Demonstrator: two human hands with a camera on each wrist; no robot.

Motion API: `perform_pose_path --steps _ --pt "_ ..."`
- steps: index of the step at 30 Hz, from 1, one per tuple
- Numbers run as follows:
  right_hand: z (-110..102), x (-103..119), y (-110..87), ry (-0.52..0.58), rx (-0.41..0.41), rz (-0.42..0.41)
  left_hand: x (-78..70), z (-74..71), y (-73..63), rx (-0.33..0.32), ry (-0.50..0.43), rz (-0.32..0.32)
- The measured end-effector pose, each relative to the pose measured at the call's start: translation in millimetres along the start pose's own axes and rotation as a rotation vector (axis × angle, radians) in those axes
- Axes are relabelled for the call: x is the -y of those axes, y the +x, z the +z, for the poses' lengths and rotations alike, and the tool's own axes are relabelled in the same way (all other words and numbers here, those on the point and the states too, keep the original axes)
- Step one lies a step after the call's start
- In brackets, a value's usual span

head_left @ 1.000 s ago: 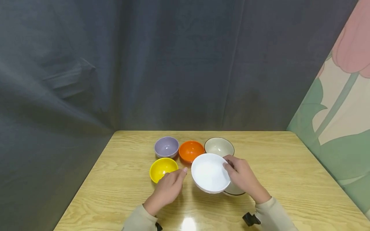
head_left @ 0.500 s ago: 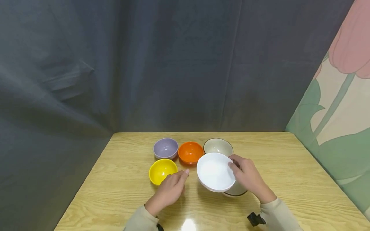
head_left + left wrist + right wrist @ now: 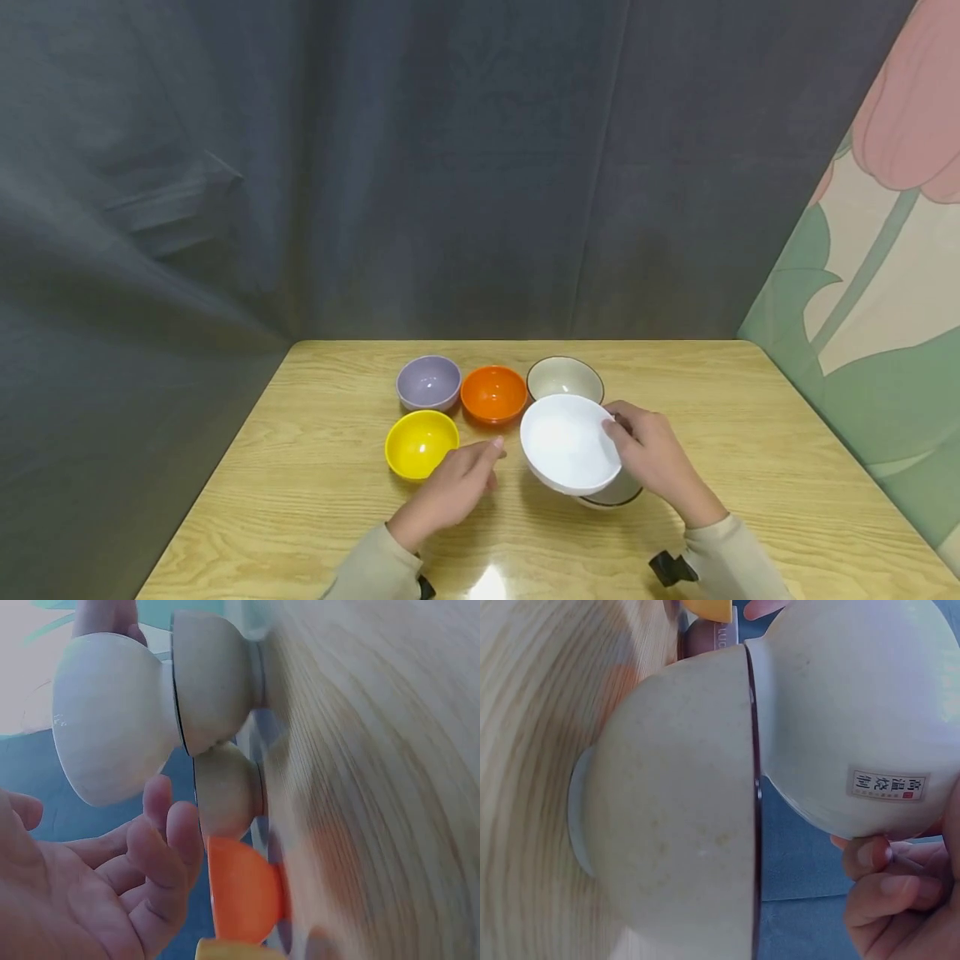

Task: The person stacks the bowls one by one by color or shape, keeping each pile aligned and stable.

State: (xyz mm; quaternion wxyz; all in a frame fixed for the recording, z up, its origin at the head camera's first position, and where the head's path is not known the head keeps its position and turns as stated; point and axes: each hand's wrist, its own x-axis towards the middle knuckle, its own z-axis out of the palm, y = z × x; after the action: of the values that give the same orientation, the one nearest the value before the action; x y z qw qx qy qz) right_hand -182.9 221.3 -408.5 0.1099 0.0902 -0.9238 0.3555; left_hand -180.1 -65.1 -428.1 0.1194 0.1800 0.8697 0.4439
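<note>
My right hand [image 3: 651, 446] pinches the right rim of a white bowl [image 3: 572, 443], which is raised off the table and tilted. Its outside carries a small printed label [image 3: 889, 785] in the right wrist view. Partly hidden beneath it stands a cream bowl [image 3: 617, 493] with a dark rim; the white bowl's foot appears to meet that rim in the wrist views. My left hand [image 3: 453, 487] holds nothing, palm turned toward the white bowl, fingers loosely bent and apart from it. Just beyond that hand sits a yellow bowl [image 3: 422, 444].
Along the back stand a purple bowl [image 3: 428, 385], an orange bowl [image 3: 493, 394] and another dark-rimmed cream bowl [image 3: 565, 379]. All rest on a wooden table [image 3: 735, 467]. A dark curtain [image 3: 450, 167] hangs behind and at the left, and a flower-patterned panel [image 3: 885, 333] borders the right.
The right hand has carried the white bowl a little to the right. The left hand has followed slightly rightward. The standing bowls keep their places.
</note>
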Motion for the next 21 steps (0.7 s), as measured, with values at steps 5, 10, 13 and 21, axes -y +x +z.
perform_pose_path --steps 5,10,13,21 --pt "-2 -2 -0.2 0.001 0.011 0.011 -4.4 2.9 4.3 0.040 -0.120 -0.043" --pt "-4 -4 -2.2 -0.001 0.008 0.038 -6.6 6.5 6.8 0.076 -0.178 -0.072" --pt "-5 -5 -3.6 -0.005 0.002 0.046 -7.5 8.9 7.7 0.087 -0.179 -0.073" --pt "-7 -9 -5.9 -0.018 -0.010 0.046 -10.4 16.8 12.6 0.117 -0.210 -0.039"
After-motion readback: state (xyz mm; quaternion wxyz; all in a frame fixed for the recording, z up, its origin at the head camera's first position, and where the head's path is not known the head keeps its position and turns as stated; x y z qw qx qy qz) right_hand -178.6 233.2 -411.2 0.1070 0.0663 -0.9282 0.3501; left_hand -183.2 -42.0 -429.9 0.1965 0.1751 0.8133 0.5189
